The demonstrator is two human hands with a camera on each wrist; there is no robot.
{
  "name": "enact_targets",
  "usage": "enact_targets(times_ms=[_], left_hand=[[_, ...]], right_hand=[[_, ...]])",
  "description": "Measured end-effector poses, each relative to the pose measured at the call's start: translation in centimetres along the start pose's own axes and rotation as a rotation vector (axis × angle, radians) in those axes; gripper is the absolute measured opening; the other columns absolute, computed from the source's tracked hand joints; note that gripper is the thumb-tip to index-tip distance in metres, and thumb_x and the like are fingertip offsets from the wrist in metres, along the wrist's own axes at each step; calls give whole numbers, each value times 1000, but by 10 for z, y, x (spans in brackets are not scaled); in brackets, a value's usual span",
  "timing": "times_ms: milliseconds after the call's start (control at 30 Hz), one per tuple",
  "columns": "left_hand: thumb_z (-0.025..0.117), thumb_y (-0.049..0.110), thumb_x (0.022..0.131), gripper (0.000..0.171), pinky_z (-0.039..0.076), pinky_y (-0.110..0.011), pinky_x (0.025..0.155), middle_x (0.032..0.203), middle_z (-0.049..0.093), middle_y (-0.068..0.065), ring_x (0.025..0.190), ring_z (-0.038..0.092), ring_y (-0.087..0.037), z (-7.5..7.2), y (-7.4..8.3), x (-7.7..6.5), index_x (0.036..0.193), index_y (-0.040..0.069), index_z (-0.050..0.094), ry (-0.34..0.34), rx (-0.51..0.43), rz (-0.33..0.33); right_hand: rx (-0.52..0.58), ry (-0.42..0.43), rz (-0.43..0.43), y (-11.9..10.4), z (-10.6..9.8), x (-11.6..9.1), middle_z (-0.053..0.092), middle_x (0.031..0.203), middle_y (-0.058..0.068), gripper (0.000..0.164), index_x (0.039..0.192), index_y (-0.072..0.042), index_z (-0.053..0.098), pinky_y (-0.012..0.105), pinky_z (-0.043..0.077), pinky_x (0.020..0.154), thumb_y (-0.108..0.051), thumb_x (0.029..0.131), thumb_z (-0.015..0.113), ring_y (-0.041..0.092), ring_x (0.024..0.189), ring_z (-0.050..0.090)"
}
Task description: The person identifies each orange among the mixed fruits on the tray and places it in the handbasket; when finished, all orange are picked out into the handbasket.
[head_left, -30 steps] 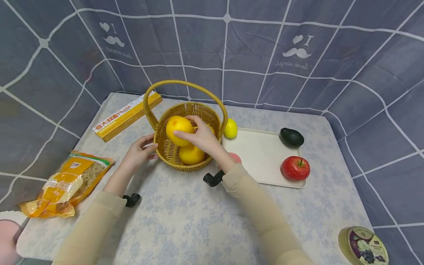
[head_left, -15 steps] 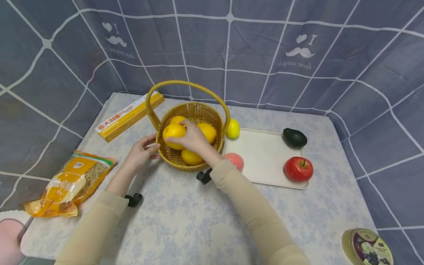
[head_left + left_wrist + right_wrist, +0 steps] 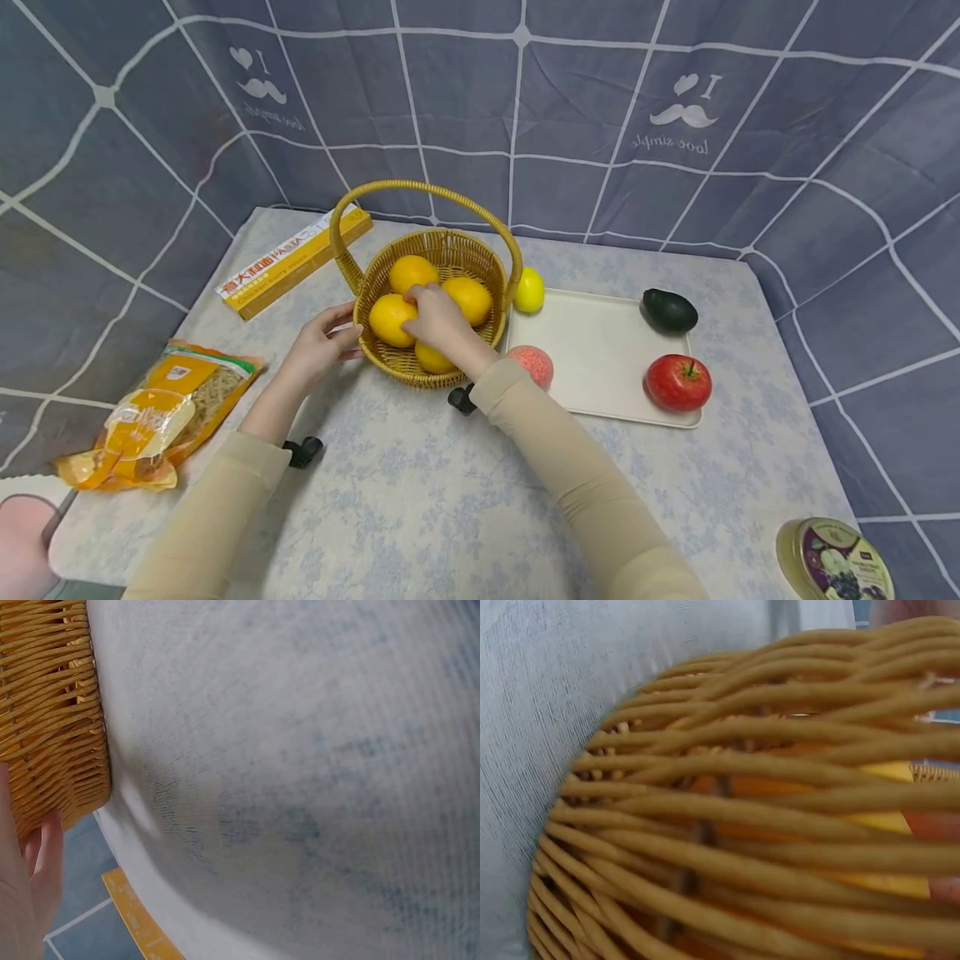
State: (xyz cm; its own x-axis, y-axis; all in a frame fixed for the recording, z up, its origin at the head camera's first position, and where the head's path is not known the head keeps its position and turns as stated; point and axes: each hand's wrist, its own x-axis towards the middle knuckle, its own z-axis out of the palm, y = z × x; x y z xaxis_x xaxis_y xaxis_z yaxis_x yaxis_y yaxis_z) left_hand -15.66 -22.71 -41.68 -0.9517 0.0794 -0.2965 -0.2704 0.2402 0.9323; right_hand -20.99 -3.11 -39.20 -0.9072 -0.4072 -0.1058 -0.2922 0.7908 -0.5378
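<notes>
A wicker basket [image 3: 390,371] with a tall arched handle stands on the cloth, holding several oranges. My right hand [image 3: 442,321] reaches over its near rim. Its thumb and fingertips lie right at the front-left orange [image 3: 390,321], which sits low in the basket. The back-left orange [image 3: 413,273] and the right one [image 3: 468,300] are beside the fingers; the nearest orange [image 3: 432,358] is partly hidden under the hand. My left hand [image 3: 318,346] rests its fingers against the basket's outer left side. In the left wrist view, its fingers [image 3: 49,855] touch the weave.
Right of the basket, a white tray [image 3: 592,350] bears a red apple [image 3: 678,382], an avocado [image 3: 669,312] and a pink round fruit [image 3: 534,365]. A lemon [image 3: 528,291] is near its corner. A pasta box [image 3: 292,262], orange pasta bag [image 3: 161,417] and lidded tub [image 3: 840,558] stand around.
My right hand has lowered the orange into the basket's front-left and drawn slightly back from it. My left hand has stayed at the basket's side.
</notes>
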Motion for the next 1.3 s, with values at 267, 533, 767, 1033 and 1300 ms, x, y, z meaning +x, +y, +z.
enact_targets(times_ms=[267,533,767,1033,1300], left_hand=[[49,19,104,61,58,-35,96,159,28,-17,136,43,-36,1,-1,0,158,9,20,-5,25,-3],[47,21,105,61,58,-38,96,159,28,-18,136,43,-36,1,-1,3,158,10,20,10,61,5],[46,23,106,61,57,-42,98,161,25,-17,139,42,-36,0,2,4,159,12,17,9,114,-6],[41,26,107,60,55,-47,100,156,30,-24,137,42,-40,2,2,-2,158,7,17,32,216,26],[41,29,107,58,56,-48,99,153,36,-25,131,49,-40,3,2,-7,157,6,23,67,301,48]], right_hand=[[265,16,-54,5,-17,-18,62,131,6,41,132,-12,62,29,52,101,-26,94,69,19,119,58],[542,73,-82,32,-37,-50,64,128,9,35,127,-8,63,25,55,99,-22,95,67,22,120,60],[532,151,-37,65,-46,-82,65,125,10,34,126,-6,63,32,55,100,-20,95,67,23,116,62],[534,248,42,112,-62,-124,65,125,15,34,126,-4,64,40,56,99,-15,94,68,28,115,63],[427,335,205,168,-76,-170,65,128,13,35,127,-5,64,44,54,102,-23,96,65,26,118,61]])
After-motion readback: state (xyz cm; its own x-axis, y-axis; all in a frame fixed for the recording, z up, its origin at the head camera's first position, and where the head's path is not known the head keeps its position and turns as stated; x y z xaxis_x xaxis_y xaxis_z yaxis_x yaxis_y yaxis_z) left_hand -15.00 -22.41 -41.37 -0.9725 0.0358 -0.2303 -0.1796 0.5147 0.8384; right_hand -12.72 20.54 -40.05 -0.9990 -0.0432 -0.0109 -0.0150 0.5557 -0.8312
